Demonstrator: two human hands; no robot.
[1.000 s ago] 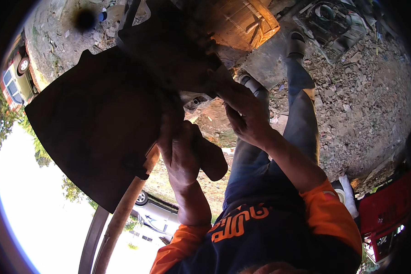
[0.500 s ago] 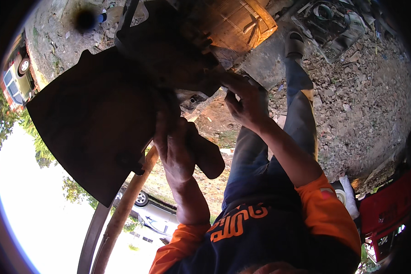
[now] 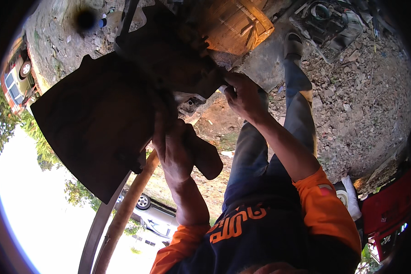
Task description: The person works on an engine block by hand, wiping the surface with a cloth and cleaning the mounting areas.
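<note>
A broad, dark, fan-shaped panel (image 3: 91, 123) fills the left of the head view, its surface lost in shadow. My left hand (image 3: 176, 150) is closed on its right side, fingers partly hidden in the dark. Beside that hand a dark part with a rounded end (image 3: 208, 160) sticks out toward the lower right. Adjoining the panel above is a dark plate-like part (image 3: 178, 64); how the two join cannot be seen. My right hand (image 3: 246, 98) pinches this plate's right corner between thumb and fingers. The exact kind of these parts is too dark to tell.
A wooden pole (image 3: 128, 205) and a grey curved bar stand below the panel. A wooden board structure (image 3: 242, 23) lies at the top. Rubble covers the ground at right, with a crate of scrap (image 3: 326, 27). Parked vehicles show at left and below; a red object (image 3: 388, 210) is at lower right.
The panel and plate have shifted slightly in view, the panel's left corner a little to the right. Both hands keep their holds, the right hand's fingers moving only slightly.
</note>
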